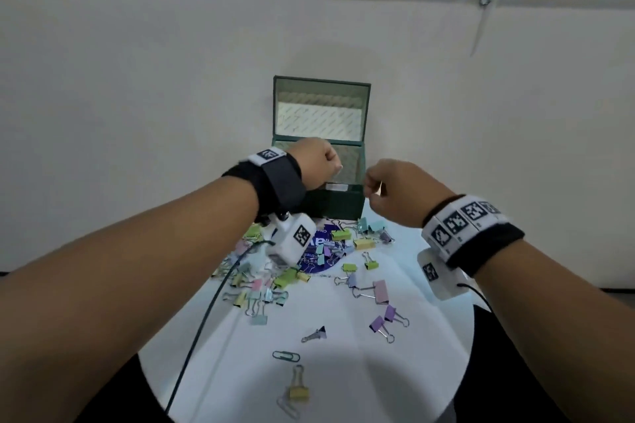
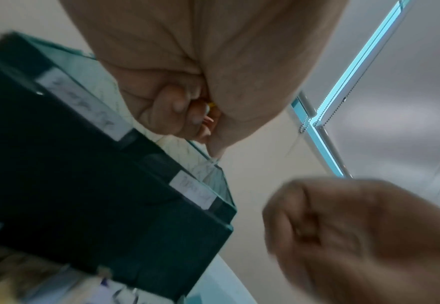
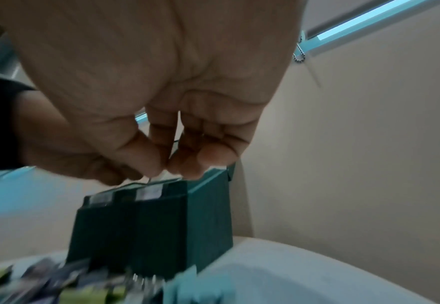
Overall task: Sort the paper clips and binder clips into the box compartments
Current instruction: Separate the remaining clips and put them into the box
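- Left hand (image 2: pixel 200 82), fisted over the box (image 1: pixel 343 203), grips small clips; kind unclear.
- Right hand (image 3: pixel 161 115) pinches a thin wire clip at the rim.
- Advice: match labels, release low inside.
- Binder clips (image 1: pixel 364 243) litter the table (image 1: pixel 429 336).

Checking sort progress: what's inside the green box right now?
Only patterned paper lining shows inside the green box and its raised lid. The left hand covers the left side, and the front wall hides the floor, so any clips inside can't be seen.
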### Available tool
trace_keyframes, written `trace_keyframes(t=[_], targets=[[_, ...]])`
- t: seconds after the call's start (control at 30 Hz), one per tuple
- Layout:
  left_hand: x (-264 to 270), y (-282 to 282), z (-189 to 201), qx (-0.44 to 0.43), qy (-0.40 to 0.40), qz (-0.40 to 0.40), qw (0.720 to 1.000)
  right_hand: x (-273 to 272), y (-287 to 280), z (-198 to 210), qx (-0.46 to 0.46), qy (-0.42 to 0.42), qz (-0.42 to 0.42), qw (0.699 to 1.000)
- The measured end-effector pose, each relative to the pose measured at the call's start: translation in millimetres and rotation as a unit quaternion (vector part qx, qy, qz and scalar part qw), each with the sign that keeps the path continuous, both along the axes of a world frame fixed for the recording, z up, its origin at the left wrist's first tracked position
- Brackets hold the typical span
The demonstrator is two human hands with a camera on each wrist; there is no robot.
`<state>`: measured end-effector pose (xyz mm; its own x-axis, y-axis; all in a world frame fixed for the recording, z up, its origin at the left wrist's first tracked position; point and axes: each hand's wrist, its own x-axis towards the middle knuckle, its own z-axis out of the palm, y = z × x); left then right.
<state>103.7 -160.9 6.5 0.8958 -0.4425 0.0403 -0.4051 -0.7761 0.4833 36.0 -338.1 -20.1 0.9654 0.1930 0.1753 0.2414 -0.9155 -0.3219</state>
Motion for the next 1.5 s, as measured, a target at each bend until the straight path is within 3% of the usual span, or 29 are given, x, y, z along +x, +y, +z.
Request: trace_keyframes(t=[0.13,0.2,0.33,0.4,0.53,0.63,0.77,0.83,0.93,1.0,1.07,1.2,1.3,1.4,1.5], targets=[[9.4,-20.5,1.5,-0.028,0.053,0.012,0.998,-34.7,-6.5,-20.9,-0.060,0.058,0.020,0.996],[8.7,-22.2,-0.3,-0.070,0.110,0.018,0.991,-44.6,-5.5,-28.8,-0.063,0.081,0.025,0.994],[10.4,-20.2,-2.0,-0.159,0.152,0.038,0.975,-50.3,0.5,-36.9,-0.054,0.121,0.025,0.991],[10.1,-19.6,-2.8,-0.214,0.197,0.062,0.955,-48.6,4.0,-38.8,-0.044,0.124,0.015,0.991],[9.3,-15.7,-2.4,-0.234,0.216,0.085,0.944,-47.2,7.9,-41.5,-0.039,0.140,-0.010,0.989],[7.9,-8.3,-5.4,-0.173,0.160,0.053,0.970,-47.5,7.7,-41.4,-0.012,0.131,-0.022,0.991],[-0.8,5.4,-2.9,-0.179,0.143,0.026,0.973,-47.0,7.3,-43.3,0.003,0.128,-0.023,0.991],[-16.6,15.7,0.9,-0.151,0.067,0.000,0.986,-46.8,7.7,-44.8,0.003,0.127,-0.020,0.992],[-58.0,38.2,-4.3,0.004,-0.019,-0.097,0.995,-47.0,8.3,-46.7,0.002,0.125,-0.009,0.992],[-91.9,57.1,-15.6,0.172,-0.005,-0.176,0.969,-47.5,9.9,-48.2,0.008,0.122,0.005,0.992],[-123.0,76.9,-29.1,0.272,0.014,-0.222,0.936,-49.7,12.2,-48.2,0.013,0.116,0.027,0.993],[-156.4,103.3,-46.0,0.285,0.051,-0.235,0.928,-63.4,22.5,-43.8,0.020,0.111,0.079,0.991],[-161.4,110.9,-55.1,0.295,0.012,-0.259,0.920,-76.1,34.5,-40.5,0.056,0.109,0.144,0.982],[-168.2,114.2,-62.3,0.252,-0.022,-0.280,0.926,-95.2,48.5,-36.5,0.116,0.111,0.230,0.960],[-173.3,115.2,-66.7,0.238,-0.079,-0.283,0.926,-117.7,67.9,-33.4,0.081,0.131,0.318,0.935]])
